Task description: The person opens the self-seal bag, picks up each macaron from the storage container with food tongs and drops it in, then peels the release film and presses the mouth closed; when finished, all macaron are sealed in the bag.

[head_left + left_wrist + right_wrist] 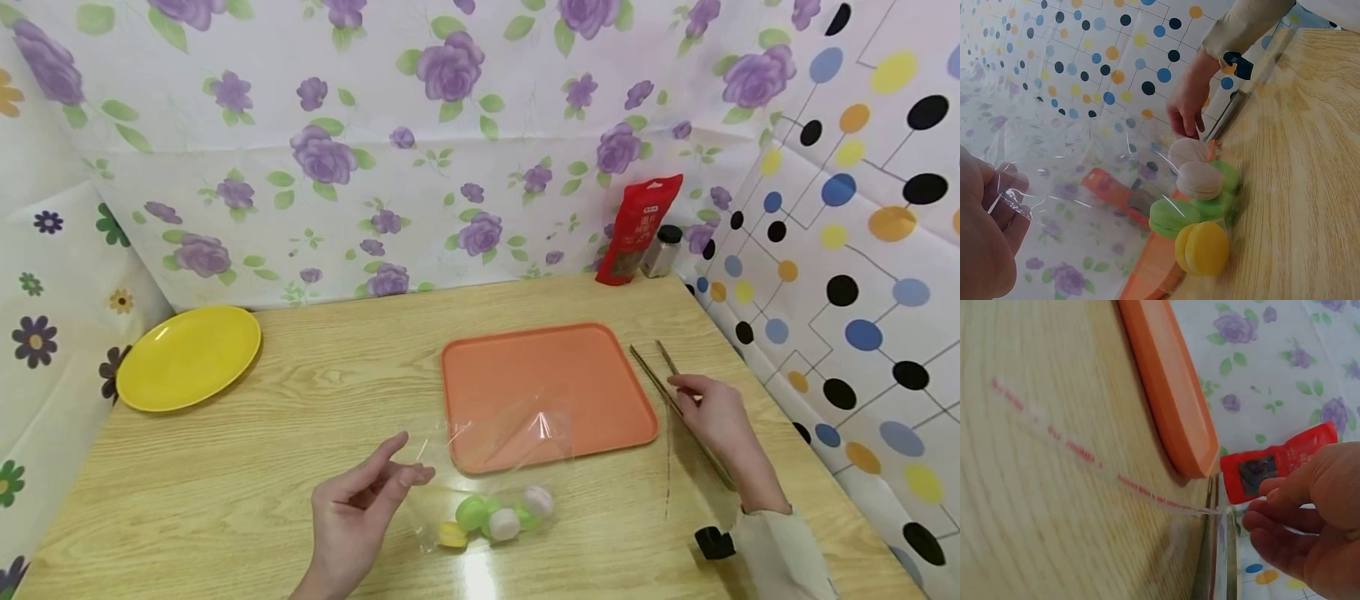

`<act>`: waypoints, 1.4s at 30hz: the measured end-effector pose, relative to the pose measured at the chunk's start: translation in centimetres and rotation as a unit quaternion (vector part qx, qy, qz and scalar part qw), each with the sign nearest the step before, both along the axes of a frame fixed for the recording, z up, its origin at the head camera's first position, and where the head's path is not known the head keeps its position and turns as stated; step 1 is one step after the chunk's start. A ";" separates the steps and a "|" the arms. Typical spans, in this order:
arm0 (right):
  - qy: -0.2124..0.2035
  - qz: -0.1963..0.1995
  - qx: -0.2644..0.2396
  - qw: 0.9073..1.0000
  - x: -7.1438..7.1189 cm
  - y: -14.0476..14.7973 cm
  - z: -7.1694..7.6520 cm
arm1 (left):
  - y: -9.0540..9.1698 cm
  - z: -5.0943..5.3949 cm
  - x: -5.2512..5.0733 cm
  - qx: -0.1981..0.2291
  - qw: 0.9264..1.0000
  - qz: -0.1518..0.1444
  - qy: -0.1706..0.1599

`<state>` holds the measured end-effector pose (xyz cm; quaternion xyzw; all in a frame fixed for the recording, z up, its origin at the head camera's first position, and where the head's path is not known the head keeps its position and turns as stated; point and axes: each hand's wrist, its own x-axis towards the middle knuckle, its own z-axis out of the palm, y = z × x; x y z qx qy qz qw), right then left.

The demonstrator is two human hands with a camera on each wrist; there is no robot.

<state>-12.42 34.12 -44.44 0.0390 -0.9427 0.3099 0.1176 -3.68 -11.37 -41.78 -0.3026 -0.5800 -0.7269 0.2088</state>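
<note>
In the head view my left hand point(356, 508) pinches the edge of a clear plastic bag point(442, 467). Macarons point(1200, 181) in green, pale pink and yellow lie in the bag's lower part, low over the wooden table. My right hand point(712, 412) is at the right, over a pair of slim metal tongs point(716, 467). From its fingertips trails a thin clear strip point(1085, 453) with red print, seen in the right wrist view. The fingers seem to pinch the strip's end, though the contact is hard to make out.
An orange tray point(555, 375) lies behind the bag. A yellow plate point(191, 358) is at the back left. At the back right a red pouch point(637, 229) and a black-capped jar point(663, 252) stand against the flowered wall covering. A dotted covering point(862, 250) borders the right side.
</note>
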 end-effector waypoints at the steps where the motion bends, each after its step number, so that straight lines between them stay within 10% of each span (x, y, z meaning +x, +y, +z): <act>1: 0.014 0.009 0.010 1.000 -0.1 -0.1 0.0 | 0.0 0.0 0.0 -0.001 1.000 0.001 0.000; 6: 0.116 0.026 0.017 0.993 -0.1 -1.5 0.9 | -0.2 0.1 0.1 -0.002 1.000 0.001 0.000; 9: 0.084 0.097 -0.082 0.988 0.9 -3.9 2.7 | -0.2 0.1 0.1 0.000 1.000 -0.003 0.001; 14: -0.060 0.279 -0.260 0.922 2.7 -8.9 5.7 | -0.2 0.1 -0.2 -0.012 1.000 0.011 -0.008; 17: -0.081 0.316 -0.295 0.898 3.2 -11.4 6.3 | -0.3 0.1 -0.1 -0.030 0.999 0.031 -0.019; 25: -0.011 0.268 -0.350 0.898 3.7 -14.1 6.2 | -0.7 0.5 0.0 -0.075 0.992 0.073 -0.074; 35: 0.030 0.310 -0.358 0.880 3.7 -14.5 6.2 | -0.6 1.4 -0.1 -0.065 0.982 0.124 -0.126; 42: 0.013 0.316 -0.372 0.873 3.8 -14.6 6.5 | -0.7 1.7 -0.5 -0.038 0.982 0.108 -0.152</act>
